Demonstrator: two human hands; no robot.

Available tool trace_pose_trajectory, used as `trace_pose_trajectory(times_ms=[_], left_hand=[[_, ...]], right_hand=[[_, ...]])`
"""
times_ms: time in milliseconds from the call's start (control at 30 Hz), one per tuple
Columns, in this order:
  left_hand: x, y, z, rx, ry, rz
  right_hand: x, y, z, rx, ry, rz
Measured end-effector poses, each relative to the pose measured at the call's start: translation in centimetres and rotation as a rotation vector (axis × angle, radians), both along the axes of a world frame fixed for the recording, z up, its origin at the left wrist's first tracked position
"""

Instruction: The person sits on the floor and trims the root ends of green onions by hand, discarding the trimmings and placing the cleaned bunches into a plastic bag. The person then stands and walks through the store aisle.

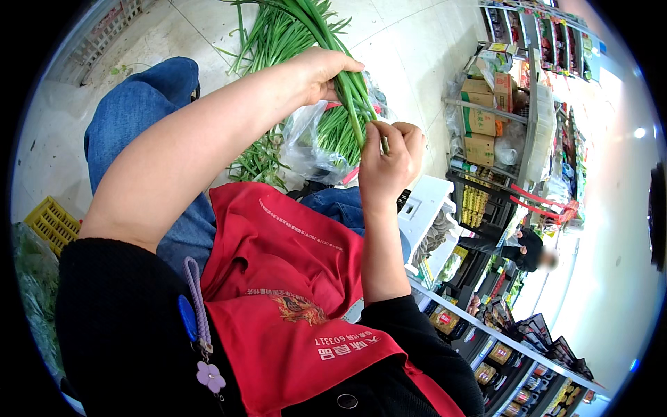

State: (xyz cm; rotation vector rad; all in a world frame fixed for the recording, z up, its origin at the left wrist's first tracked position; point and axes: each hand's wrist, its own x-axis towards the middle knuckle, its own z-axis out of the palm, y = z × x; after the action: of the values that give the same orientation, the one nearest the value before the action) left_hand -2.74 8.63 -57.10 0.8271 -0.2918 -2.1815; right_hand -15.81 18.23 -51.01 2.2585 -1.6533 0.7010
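Observation:
My left hand [318,75] is closed around a bunch of long green leafy stalks [325,34], with the thumb lying across them. At the lower ends of the bunch, the fingers of my right hand [391,156] pinch the stalks. Beyond my left forearm, a loose pile of thin green stalks [276,44] lies on the tiled floor. Below the held bunch, a clear plastic bag [305,135] lies around more thin green stalks [338,130]. Small leafy scraps [260,161] are heaped beside the bag. My hands hide part of the bunch.
A white plastic stool or crate [430,200] stands close by my right forearm. Cardboard boxes [479,120] fill a rack at the right, near store shelves and another person [529,250]. A yellow plastic basket [52,221] is at the left; a pale crate [107,36] is at upper left.

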Motion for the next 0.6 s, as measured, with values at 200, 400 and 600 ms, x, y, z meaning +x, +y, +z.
trace_pose_trajectory(times_ms=[200, 400, 600], left_hand=[[0.3, -0.8, -0.2, 0.004, 0.027, 0.065], [0.2, -0.7, -0.4, 0.023, 0.022, 0.084], [-0.1, -0.7, -0.5, 0.030, 0.049, 0.088]], right_hand=[[-2.7, 1.2, 1.1, 0.226, -0.745, -0.030], [-3.3, 1.9, 3.6, 0.241, -1.062, -0.002], [-2.0, 1.2, 2.4, 0.270, -0.254, -0.050]])
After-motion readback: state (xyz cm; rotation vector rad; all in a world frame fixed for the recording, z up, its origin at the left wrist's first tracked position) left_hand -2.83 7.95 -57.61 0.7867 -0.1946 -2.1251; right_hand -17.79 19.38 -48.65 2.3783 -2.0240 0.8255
